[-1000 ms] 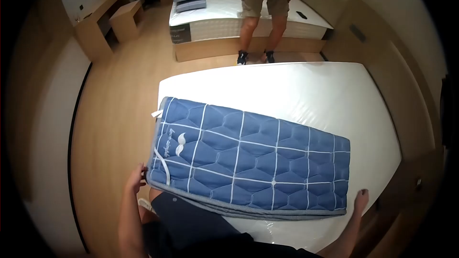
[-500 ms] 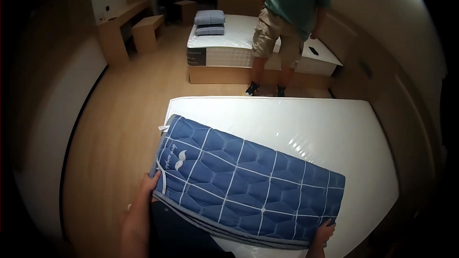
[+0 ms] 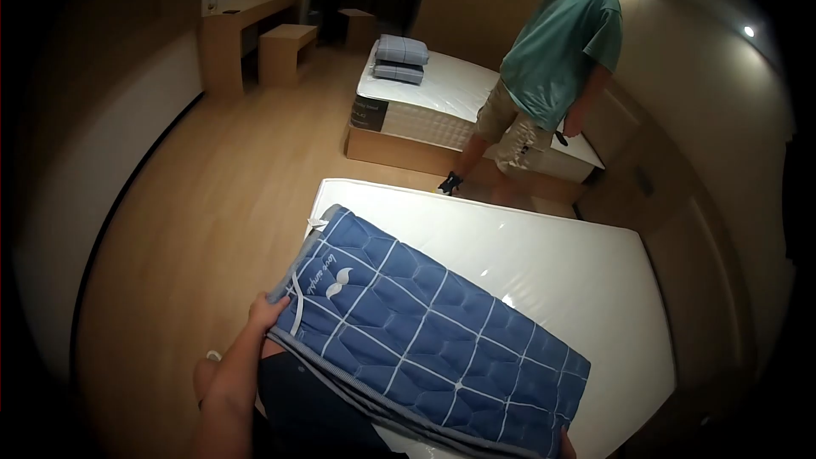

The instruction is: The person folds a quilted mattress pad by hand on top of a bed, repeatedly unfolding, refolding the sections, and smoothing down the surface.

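A folded blue quilted pad (image 3: 425,323) with white grid lines lies slantwise over the near part of a white mattress (image 3: 620,289). At its left end, by a white strap, my left hand (image 3: 269,312) is closed on the edge. My right hand (image 3: 567,444) is at the lower right corner, mostly hidden by the pad and cut off by the frame's bottom; its fingers are largely out of sight. Printed lettering and a white leaf-like mark show near the pad's left end.
A person (image 3: 557,59) in a green shirt stands between the mattress and a second bed (image 3: 459,85), which bears folded grey-blue pads (image 3: 401,49). A desk (image 3: 223,42) and stool (image 3: 285,51) stand at the back left. Wooden floor (image 3: 187,229) runs along the left.
My right hand has come down onto the pad's right corner, and my left hand has taken its left edge. The pad slants more. The other person has turned and stepped, one hand now by the dark object.
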A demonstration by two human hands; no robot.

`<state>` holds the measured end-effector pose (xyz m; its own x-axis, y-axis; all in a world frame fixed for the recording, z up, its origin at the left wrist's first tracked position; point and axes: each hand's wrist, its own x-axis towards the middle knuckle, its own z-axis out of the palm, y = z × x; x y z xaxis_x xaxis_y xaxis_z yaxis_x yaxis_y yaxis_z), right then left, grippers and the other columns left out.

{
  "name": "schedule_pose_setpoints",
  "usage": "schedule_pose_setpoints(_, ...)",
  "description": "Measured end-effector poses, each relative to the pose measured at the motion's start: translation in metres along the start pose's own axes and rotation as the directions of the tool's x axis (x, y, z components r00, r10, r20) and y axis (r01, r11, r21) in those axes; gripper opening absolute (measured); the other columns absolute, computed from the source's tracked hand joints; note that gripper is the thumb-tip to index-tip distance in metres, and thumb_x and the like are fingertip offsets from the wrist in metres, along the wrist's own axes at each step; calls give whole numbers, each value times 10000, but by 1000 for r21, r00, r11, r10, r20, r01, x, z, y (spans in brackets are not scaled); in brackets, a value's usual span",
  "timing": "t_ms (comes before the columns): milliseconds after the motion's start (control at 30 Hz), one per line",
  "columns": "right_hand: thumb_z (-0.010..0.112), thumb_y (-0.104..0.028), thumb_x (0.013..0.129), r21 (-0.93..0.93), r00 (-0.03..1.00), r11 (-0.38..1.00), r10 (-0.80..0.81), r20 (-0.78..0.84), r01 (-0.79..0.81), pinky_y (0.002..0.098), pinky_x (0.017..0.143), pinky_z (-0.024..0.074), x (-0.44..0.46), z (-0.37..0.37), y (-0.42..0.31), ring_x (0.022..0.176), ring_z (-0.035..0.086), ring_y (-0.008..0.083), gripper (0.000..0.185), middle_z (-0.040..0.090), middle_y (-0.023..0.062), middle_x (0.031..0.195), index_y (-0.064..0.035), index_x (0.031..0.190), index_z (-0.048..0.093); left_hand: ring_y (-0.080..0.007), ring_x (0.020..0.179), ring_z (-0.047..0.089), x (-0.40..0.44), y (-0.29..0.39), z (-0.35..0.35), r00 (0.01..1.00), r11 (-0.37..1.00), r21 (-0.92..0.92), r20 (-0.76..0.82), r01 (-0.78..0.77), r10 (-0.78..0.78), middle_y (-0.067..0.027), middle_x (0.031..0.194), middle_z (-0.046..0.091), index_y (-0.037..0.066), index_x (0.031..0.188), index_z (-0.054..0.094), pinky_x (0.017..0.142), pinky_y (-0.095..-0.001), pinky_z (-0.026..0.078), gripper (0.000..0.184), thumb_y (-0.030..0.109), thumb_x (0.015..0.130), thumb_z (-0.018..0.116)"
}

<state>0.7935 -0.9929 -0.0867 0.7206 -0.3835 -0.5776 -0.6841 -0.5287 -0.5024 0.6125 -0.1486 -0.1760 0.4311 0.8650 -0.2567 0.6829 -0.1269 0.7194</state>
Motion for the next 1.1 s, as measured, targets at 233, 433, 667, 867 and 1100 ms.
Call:
schedule_pose_setpoints(233, 630, -384, 928, 254, 950, 967, -67, 304, -13, 482, 909, 523, -56, -29, 4, 1055, 654, 330, 581, 657, 156, 1215, -30, 1377, 528, -390, 1008, 683, -16, 28, -31, 990, 988, -53, -12, -142, 142, -250, 1082, 697, 1, 1162, 601, 847, -433, 539, 616, 398, 749, 830)
schedule_pose_setpoints(433, 723, -233, 850, 251, 900, 870, -436, -13, 425, 410, 902, 525, -47, -49, -21, 1002, 660, 270, 549, 676, 133, 1167, -9, 1329, 577, -333, 975, 701, -13, 86, -24, 955, 919, -258, -96, -297, 281, -230, 1059, 708, -13, 1128, 649, 825, -414, 544, 606, 404, 734, 844)
schedule_pose_setpoints(667, 782, -341, 816, 535, 859, 688, -485, -164, 490, 390, 814, 544, -202, -83, -49, 931, 672, 246, 571, 693, 146, 1077, 50, 1209, 641, -241, 862, 700, 33, 148, -119, 876, 674, -597, -108, -435, 470, -163, 953, 734, -7, 1129, 672, 762, -379, 554, 504, 350, 802, 814)
schedule_pose_setpoints(867, 822, -471, 775, -286, 712, 926, -373, -596, 245, 432, 834, 540, -106, 52, 179, 948, 693, 312, 704, 704, 199, 1077, 64, 1198, 647, -270, 861, 710, 18, 8, -56, 976, 981, -150, 158, -126, 149, -176, 968, 736, 18, 1074, 725, 765, -395, 554, 495, 401, 777, 824)
schedule_pose_setpoints(1100, 740, -359, 881, 845, 997, 533, -31, 66, -39, 444, 979, 515, -189, 31, 149, 1204, 587, 327, 779, 594, 220, 1308, 35, 1464, 405, -262, 870, 708, 1, -21, -33, 999, 995, -95, 5, -38, 38, -172, 953, 732, -25, 1061, 704, 769, -384, 552, 512, 375, 773, 843)
